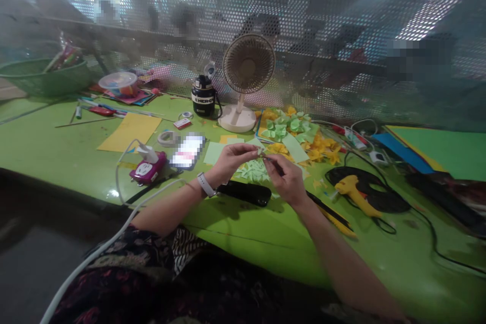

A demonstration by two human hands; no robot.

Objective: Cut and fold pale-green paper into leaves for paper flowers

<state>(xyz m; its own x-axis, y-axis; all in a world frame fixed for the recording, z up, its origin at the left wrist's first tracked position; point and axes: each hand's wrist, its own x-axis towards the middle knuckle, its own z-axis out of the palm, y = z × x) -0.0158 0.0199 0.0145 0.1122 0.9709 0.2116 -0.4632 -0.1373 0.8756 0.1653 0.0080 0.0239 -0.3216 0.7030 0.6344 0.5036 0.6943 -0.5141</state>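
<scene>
Above the middle of the table, my left hand (234, 160) pinches a small pale green paper piece (260, 152) between thumb and fingers. Close beside it, my right hand (285, 176) is closed in a pinch near the same piece; a small dark tip shows at its fingers, too small to name. Below both hands lies a pile of cut pale green paper pieces (252, 171). Behind them are folded green paper flowers (292, 125) and yellow paper flowers (322, 148). A long black object (245, 193) rests under my left wrist.
A yellow glue gun (359, 196) lies on a black disc at right, beside a yellow-and-black tool (334, 216). Left of my hands are a lit phone (188, 152) and purple power socket (149, 168) with a white cable. Behind stand a fan (248, 63) and a black bottle (203, 104).
</scene>
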